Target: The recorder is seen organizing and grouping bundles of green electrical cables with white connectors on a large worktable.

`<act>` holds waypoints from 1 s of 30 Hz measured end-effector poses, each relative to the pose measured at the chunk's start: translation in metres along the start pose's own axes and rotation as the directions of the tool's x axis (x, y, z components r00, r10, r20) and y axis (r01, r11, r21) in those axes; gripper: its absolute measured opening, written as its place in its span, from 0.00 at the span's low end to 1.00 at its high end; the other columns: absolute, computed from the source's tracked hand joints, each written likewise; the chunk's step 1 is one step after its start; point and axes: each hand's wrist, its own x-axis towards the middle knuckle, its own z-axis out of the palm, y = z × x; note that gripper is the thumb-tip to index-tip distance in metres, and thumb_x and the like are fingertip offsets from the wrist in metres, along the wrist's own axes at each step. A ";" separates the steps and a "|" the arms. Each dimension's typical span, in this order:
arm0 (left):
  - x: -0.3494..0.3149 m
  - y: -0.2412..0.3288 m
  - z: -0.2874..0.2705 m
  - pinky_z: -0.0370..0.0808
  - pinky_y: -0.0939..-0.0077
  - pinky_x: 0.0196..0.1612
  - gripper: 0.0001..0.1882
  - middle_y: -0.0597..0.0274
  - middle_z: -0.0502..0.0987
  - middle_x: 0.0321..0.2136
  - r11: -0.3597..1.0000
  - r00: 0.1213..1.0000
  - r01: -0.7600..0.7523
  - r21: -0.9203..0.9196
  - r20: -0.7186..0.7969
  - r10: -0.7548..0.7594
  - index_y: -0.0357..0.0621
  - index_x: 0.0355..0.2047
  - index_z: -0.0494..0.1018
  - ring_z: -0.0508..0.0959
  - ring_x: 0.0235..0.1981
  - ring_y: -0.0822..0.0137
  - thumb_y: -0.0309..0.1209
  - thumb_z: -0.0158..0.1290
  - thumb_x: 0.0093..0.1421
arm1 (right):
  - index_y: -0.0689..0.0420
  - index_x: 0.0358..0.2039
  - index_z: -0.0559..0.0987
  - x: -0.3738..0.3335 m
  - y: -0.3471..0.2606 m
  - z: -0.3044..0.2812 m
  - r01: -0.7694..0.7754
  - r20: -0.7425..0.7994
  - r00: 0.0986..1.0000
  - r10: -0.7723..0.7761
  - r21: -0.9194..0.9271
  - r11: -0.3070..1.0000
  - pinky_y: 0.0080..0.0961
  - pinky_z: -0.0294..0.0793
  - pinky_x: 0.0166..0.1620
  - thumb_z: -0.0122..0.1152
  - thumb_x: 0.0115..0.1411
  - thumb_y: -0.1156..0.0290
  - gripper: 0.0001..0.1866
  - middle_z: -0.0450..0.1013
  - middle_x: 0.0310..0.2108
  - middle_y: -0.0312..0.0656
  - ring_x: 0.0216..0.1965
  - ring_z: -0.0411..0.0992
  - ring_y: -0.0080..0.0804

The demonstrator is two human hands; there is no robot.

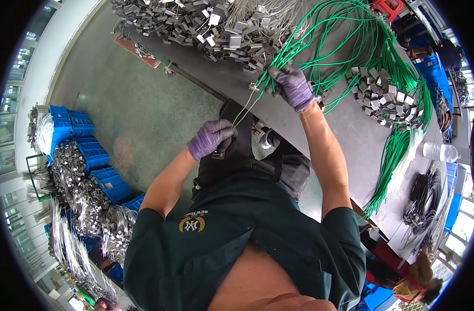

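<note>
My left hand (213,139), in a purple and grey glove, is closed in front of my lap. Two thin pale wires (243,113) run from its fingers up toward my other hand. A small dark metal piece (219,154) shows just below the left fingers; whether they grip it is unclear. Over the near edge of the table, my right hand (291,87), gloved alike, is closed round several green wires (283,54). By its fingertips, a small metal clip-like piece (253,86) sits where the pale and green strands meet.
On the grey table (340,150) lie a heap of metal-ended pieces (195,31), green bundles with metal blocks (384,96), a black wire coil (423,199) and a clear bottle (440,152). Blue crates (110,184) and metal parts stand at left. Another person (413,285) is at lower right.
</note>
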 end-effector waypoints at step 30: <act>-0.001 -0.016 -0.008 0.77 0.75 0.32 0.11 0.57 0.76 0.31 0.867 0.983 0.146 -0.477 0.170 -0.072 0.39 0.40 0.71 0.77 0.32 0.67 0.32 0.47 0.61 | 0.65 0.33 0.77 -0.029 0.032 0.017 -0.113 -0.112 0.990 0.080 -0.327 0.938 0.16 0.69 0.17 0.60 0.56 0.68 0.12 0.75 0.21 0.42 0.17 0.73 0.24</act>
